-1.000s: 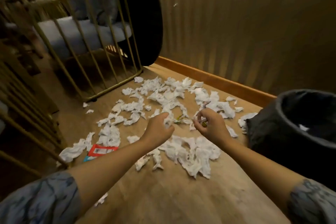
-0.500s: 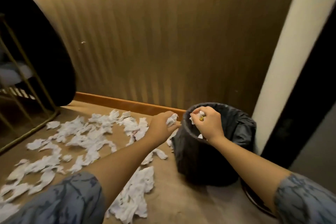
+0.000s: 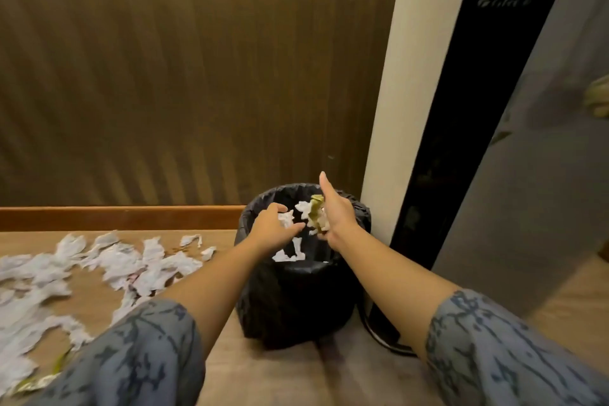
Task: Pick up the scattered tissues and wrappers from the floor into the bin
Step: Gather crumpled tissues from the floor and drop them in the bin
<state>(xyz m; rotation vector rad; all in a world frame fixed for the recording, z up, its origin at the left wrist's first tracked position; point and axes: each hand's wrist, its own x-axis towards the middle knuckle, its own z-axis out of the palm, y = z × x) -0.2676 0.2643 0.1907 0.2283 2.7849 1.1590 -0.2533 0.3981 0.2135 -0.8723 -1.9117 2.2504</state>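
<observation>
Both hands hover over the mouth of the bin. Right hand has its fingers spread and its thumb up toward 12 o'clock, releasing its load: white tissue scraps and a yellowish wrapper sit just at its palm, at its 9 o'clock, apparently dropping away. Left hand is relaxed too, fingers extended toward 2 o'clock, with a tissue shred at its fingertips; whether it touches that shred I cannot tell. More white pieces show lower inside the black liner.

Outward from the bin, at its 9 o'clock, the wooden floor is covered with scattered tissues, running to the frame's left edge; a greenish wrapper lies near the left sleeve at 7 o'clock.

By my reading, the step in hand is the drop into the bin, with most of the litter not yet collected. Next comes a swing back toward 9 o'clock and another gathered handful, ideally bunching many shreds together.
</observation>
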